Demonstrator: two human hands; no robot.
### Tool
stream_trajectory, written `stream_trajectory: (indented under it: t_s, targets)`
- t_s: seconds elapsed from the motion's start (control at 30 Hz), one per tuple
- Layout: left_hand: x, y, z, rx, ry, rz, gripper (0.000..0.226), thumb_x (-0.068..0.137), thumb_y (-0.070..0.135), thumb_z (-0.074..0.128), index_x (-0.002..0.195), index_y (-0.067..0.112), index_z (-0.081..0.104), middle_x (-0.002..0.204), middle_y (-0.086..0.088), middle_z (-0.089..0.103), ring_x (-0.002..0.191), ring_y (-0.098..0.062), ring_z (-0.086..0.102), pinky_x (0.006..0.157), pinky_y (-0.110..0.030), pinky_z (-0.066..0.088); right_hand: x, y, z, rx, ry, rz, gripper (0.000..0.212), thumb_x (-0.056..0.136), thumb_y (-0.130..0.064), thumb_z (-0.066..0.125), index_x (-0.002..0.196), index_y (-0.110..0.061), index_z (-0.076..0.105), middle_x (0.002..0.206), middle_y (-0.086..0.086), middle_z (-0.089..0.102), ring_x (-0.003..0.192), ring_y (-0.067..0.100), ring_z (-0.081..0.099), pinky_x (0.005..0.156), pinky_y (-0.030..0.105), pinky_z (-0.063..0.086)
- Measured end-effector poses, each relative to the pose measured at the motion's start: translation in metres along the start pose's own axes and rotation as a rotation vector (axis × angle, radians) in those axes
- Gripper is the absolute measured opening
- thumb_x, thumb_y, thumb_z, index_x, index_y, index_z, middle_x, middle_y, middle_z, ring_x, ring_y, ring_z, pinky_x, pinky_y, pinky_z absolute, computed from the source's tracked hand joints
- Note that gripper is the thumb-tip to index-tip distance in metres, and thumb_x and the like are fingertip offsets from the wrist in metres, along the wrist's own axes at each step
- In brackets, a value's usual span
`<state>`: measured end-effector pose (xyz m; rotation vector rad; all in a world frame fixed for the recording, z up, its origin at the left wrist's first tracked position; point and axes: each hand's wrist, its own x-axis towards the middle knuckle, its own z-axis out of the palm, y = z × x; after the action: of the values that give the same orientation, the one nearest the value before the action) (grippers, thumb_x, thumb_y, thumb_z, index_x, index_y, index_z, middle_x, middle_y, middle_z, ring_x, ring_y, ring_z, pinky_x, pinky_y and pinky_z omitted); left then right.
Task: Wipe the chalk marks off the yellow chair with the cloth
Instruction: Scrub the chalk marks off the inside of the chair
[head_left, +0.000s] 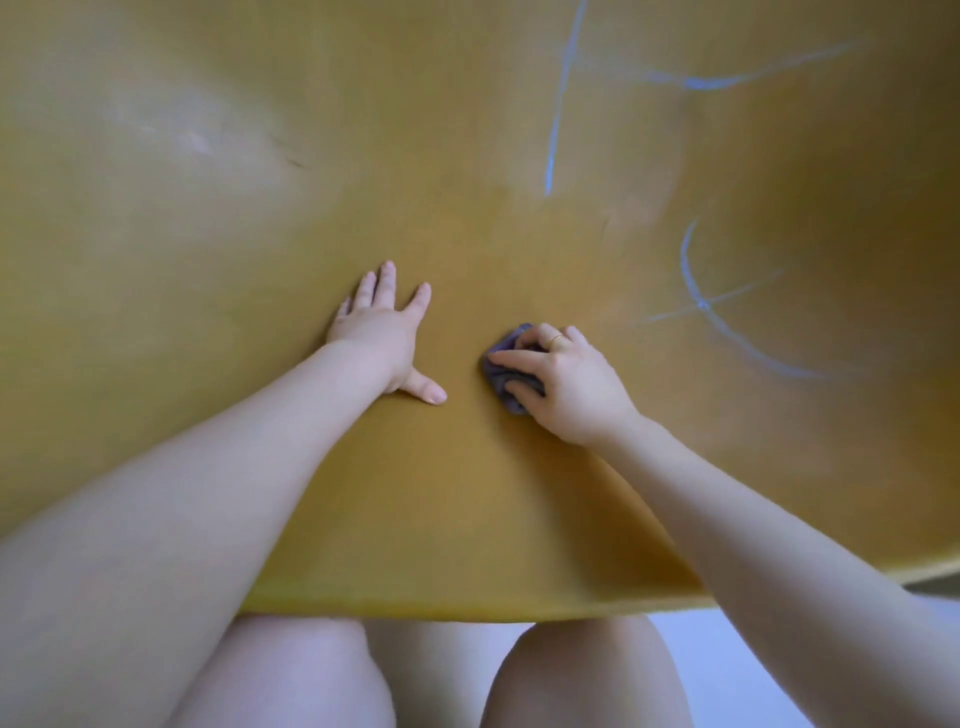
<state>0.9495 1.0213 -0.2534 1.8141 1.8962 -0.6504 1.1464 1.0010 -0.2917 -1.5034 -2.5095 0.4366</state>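
The yellow chair (467, 493) fills nearly the whole view, a smooth mustard seat curving upward at the far side and to the right. Pale blue chalk marks (698, 304) cross its right part: one long thin stroke (558, 109) running toward the chair's back, one sweeping line (727, 80) branching off beside it, and one curved arc crossed by a faint straight line nearer the front. The chair's left part shows only dull smudges.

The cloth (501, 382), small, grey-purple and bunched up, lies at the middle of the seat. The right hand (566, 384), wearing one ring, clutches it against the chair. The left hand (387, 338) rests flat beside it, fingers spread wide, holding nothing.

Below the chair's front edge show two bare knees and a strip of pale floor (727, 649).
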Motion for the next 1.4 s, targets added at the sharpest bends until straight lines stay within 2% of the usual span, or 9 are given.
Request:
stream_trajectory:
  t_s: [0.17, 0.33, 0.5, 0.73, 0.87, 0.97, 1.13, 1.3, 1.4]
  targets:
    - [0.005, 0.001, 0.003, -0.011, -0.008, 0.004, 0.127, 0.064, 0.061, 0.073, 0.147, 0.029, -0.017, 0.150, -0.009, -0.033, 0.142, -0.026, -0.021, 0.116, -0.039, -0.003, 0.033, 0.055, -0.026, -0.163, 0.237, 0.400, 0.030, 0.092, -0.027, 0.052, 0.121, -0.029, 0.059, 0.125, 0.004, 0.050, 0.106, 0.032, 0.040, 0.086, 0.035, 0.037]
    - [0.010, -0.002, 0.007, -0.015, 0.020, 0.033, 0.125, 0.063, 0.063, 0.071, 0.148, 0.029, -0.015, 0.151, -0.010, -0.032, 0.143, -0.026, -0.020, 0.117, -0.039, -0.002, 0.050, 0.058, -0.021, -0.172, 0.311, 0.554, 0.030, 0.091, -0.025, 0.050, 0.119, -0.028, 0.059, 0.126, 0.005, 0.049, 0.110, 0.033, 0.038, 0.087, 0.034, 0.033]
    - [0.010, 0.001, 0.007, 0.000, 0.005, 0.025, 0.128, 0.063, 0.064, 0.071, 0.147, 0.027, -0.018, 0.150, -0.012, -0.033, 0.142, -0.028, -0.021, 0.116, -0.042, -0.003, 0.008, 0.019, -0.008, 0.065, 0.128, 0.325, 0.024, 0.086, -0.023, 0.055, 0.107, -0.023, 0.067, 0.112, 0.008, 0.056, 0.100, 0.029, 0.047, 0.083, 0.024, 0.024]
    - [0.006, 0.003, 0.001, 0.062, 0.049, 0.154, 0.125, 0.066, 0.062, 0.071, 0.148, 0.024, -0.017, 0.152, -0.012, -0.030, 0.143, -0.028, -0.017, 0.116, -0.042, -0.002, -0.046, -0.031, 0.003, 0.088, -0.025, 0.126, 0.045, 0.075, -0.039, 0.042, 0.108, -0.021, 0.067, 0.099, 0.007, 0.059, 0.073, 0.019, 0.035, 0.073, 0.019, 0.023]
    - [0.010, 0.008, 0.001, 0.111, 0.108, 0.438, 0.115, 0.071, 0.059, 0.068, 0.149, 0.031, -0.011, 0.154, -0.003, -0.026, 0.144, -0.022, -0.016, 0.117, -0.037, -0.004, -0.014, 0.000, -0.005, -0.032, 0.080, 0.260, 0.033, 0.085, -0.033, 0.053, 0.116, -0.026, 0.065, 0.112, 0.008, 0.059, 0.084, 0.029, 0.046, 0.078, 0.036, 0.039]
    - [0.016, 0.012, 0.002, 0.154, 0.075, 0.450, 0.112, 0.072, 0.063, 0.064, 0.149, 0.029, -0.009, 0.154, -0.002, -0.025, 0.144, -0.021, -0.017, 0.116, -0.036, -0.006, 0.017, 0.029, -0.015, -0.127, 0.176, 0.444, 0.033, 0.092, -0.028, 0.053, 0.124, -0.029, 0.058, 0.126, 0.004, 0.051, 0.106, 0.032, 0.043, 0.086, 0.035, 0.034]
    - [0.027, 0.012, 0.001, 0.072, 0.063, 0.430, 0.130, 0.060, 0.063, 0.073, 0.148, 0.025, -0.016, 0.153, 0.002, -0.028, 0.143, -0.017, -0.019, 0.116, -0.034, -0.006, 0.049, 0.056, -0.022, -0.211, 0.292, 0.567, 0.035, 0.093, -0.026, 0.048, 0.127, -0.027, 0.053, 0.131, 0.005, 0.046, 0.116, 0.032, 0.037, 0.089, 0.037, 0.033]
    - [0.034, 0.032, -0.013, -0.014, 0.301, 0.313, 0.116, 0.068, 0.061, 0.069, 0.151, 0.021, -0.001, 0.157, 0.000, 0.007, 0.142, -0.023, 0.012, 0.112, -0.039, 0.019, 0.024, 0.036, -0.009, -0.185, 0.199, 0.294, 0.034, 0.087, -0.019, 0.048, 0.117, -0.024, 0.062, 0.121, 0.005, 0.057, 0.099, 0.036, 0.046, 0.079, 0.040, 0.043]
    - [0.044, 0.045, -0.025, 0.073, 0.362, 0.255, 0.118, 0.067, 0.063, 0.068, 0.151, 0.018, -0.002, 0.158, -0.008, -0.010, 0.145, -0.024, -0.001, 0.116, -0.037, 0.009, 0.016, 0.025, -0.007, -0.130, 0.206, 0.046, 0.036, 0.078, -0.020, 0.041, 0.095, -0.023, 0.072, 0.098, 0.002, 0.068, 0.074, 0.033, 0.053, 0.059, 0.036, 0.049]
